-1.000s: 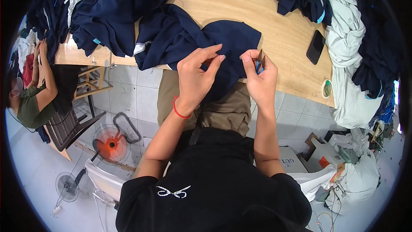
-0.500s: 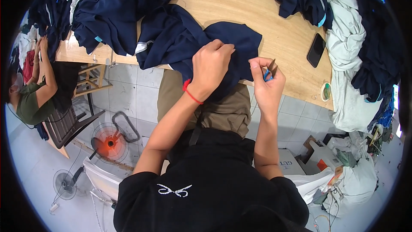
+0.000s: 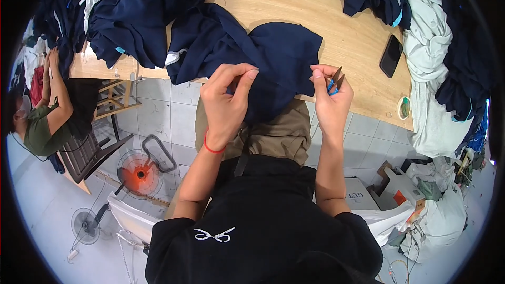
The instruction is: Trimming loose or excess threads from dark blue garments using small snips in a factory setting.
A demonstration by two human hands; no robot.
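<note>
Dark navy cloth [image 3: 279, 52] lies spread over the table's near edge and hangs down toward my lap. Above its near part, my left hand [image 3: 225, 100] is closed in a pinch, thumb against forefinger; whatever is between the tips is too small to make out. My right hand [image 3: 333, 100], just off the cloth's right edge, curls round small thread snips [image 3: 335, 84] with blue handles and dark blades pointing up and away. Its thumb and forefinger also meet in a pinch beside the blades.
On the wooden table [image 3: 363, 73] lie a black phone [image 3: 391, 56] and a small round dish [image 3: 404, 108]. Navy garments [image 3: 142, 16] heap at the left; pale cloth [image 3: 428, 42] drapes at the right. A person [image 3: 44, 115] sits at far left, near a fan [image 3: 139, 173].
My left hand has moved left and turned, so its pinched thumb and forefinger now show. My right hand has shifted slightly, and the snips' blades show more clearly.
</note>
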